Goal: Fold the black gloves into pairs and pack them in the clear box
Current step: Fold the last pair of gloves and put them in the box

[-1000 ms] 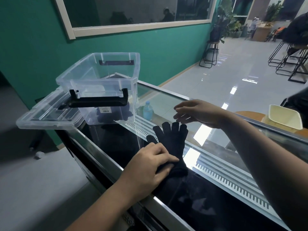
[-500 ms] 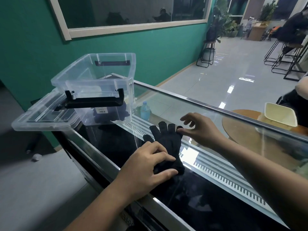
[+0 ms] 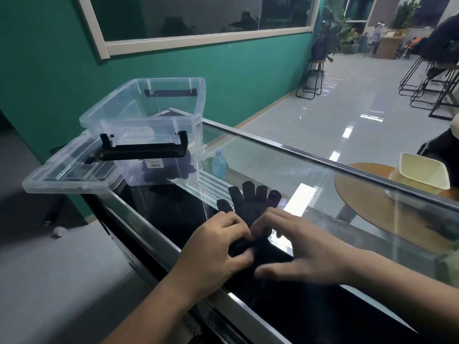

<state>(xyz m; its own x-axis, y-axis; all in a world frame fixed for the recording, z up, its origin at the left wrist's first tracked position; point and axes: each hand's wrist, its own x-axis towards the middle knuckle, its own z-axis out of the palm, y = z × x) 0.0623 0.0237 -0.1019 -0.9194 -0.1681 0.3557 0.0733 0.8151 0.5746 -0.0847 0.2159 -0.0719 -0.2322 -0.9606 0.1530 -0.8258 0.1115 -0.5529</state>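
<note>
A black glove [image 3: 250, 204] lies flat on the glass counter top [image 3: 323, 184], fingers pointing away from me. My left hand [image 3: 213, 252] presses on its wrist end, fingertips curled onto the cuff. My right hand [image 3: 295, 247] has its fingers bent down on the same cuff area from the right, touching the fabric. The cuff itself is mostly hidden under both hands. The clear box [image 3: 149, 125] with black handles stands at the counter's left end, with dark gloves [image 3: 173, 167] visible at its bottom.
The box's clear lid [image 3: 67, 175] lies under and beside it, overhanging the counter's left end. A small water bottle [image 3: 218, 165] shows beneath the glass. Beyond the counter are a round wooden table [image 3: 367, 194] with a cream tray [image 3: 422, 170], and stools.
My right hand came back from the glove's fingertips to the cuff beside my left hand. My left hand stayed on the wrist end, fingers now curled in.
</note>
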